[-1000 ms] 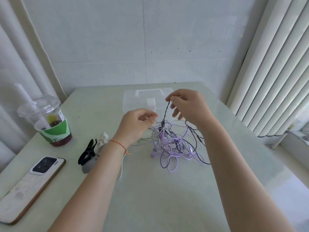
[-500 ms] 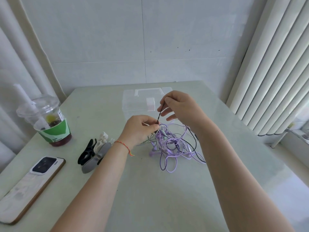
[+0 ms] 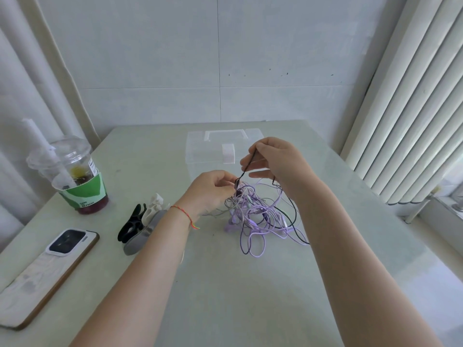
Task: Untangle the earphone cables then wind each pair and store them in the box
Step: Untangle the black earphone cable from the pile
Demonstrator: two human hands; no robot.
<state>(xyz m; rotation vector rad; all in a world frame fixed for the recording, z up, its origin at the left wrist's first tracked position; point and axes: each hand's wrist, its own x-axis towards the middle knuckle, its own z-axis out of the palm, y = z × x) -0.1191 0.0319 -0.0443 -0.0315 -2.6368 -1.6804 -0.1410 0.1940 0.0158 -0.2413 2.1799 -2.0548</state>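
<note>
At the pale table [image 3: 225, 296], before the closed clear box [image 3: 213, 151], I work a tangle of earphone cables [image 3: 255, 211]. My right hand [image 3: 278, 161] pinches the black cable [image 3: 246, 166] and lifts it; my left hand [image 3: 213, 191] seems to grip the knot. Slow, short pulls should free it best. The drink cup [image 3: 77, 181] label is too small to read.

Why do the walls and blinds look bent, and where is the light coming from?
Head view: the wide-angle lens bows the blinds and the pale curtain folds near the edges. Soft daylight enters from the right, throwing a faint shadow on the table between the forearms. The left hand, right hand and cable tangle look slightly soft, and the clear box looks washed out.
</note>
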